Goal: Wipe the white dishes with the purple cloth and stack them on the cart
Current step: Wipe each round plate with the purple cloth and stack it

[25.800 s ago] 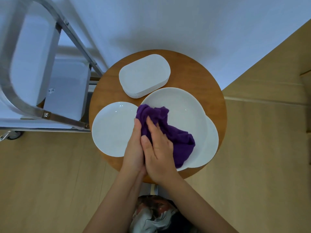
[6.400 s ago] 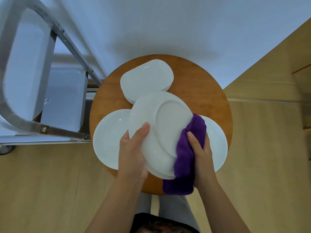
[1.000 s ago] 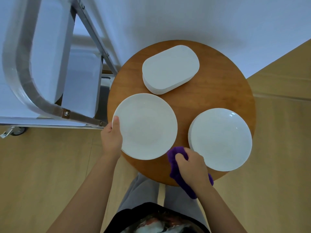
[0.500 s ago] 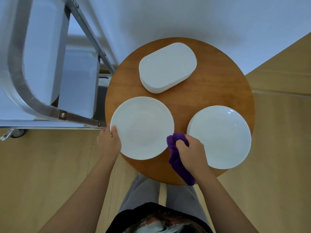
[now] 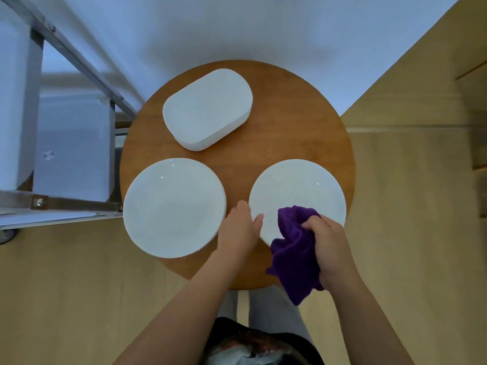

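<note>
On the round wooden table [image 5: 303, 122] stand three white dishes: a rounded-rectangular dish [image 5: 208, 109] at the far side, a round plate [image 5: 174, 206] at near left and another round plate [image 5: 297, 193] at near right. The right hand [image 5: 329, 246] grips the bunched purple cloth [image 5: 295, 251], which lies over the right plate's near edge (part of it hangs past the table rim). The left hand [image 5: 241, 230] pinches that plate's left rim, thumb on top. The metal-framed cart [image 5: 63, 164] stands just left of the table.
</note>
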